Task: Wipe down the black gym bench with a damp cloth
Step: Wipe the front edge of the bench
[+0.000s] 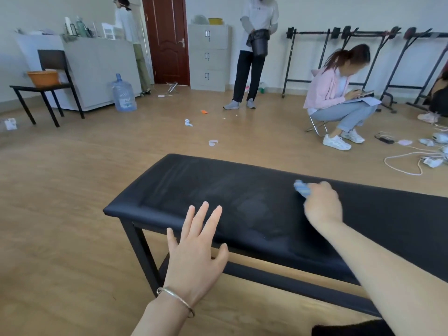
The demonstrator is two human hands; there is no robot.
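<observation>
The blue cloth lies on the black gym-bench tabletop, towards its far edge and right of centre. The right grip is curled over the cloth's near end and holds it against the padding. Only a blurred corner sticks out at the far left of the fingers, so its fold is hard to make out. The left grip is empty, with its fingers straight and spread over the near edge at the left end, apparently not touching. A silver bangle rings that wrist. The tabletop's right end is cut off.
</observation>
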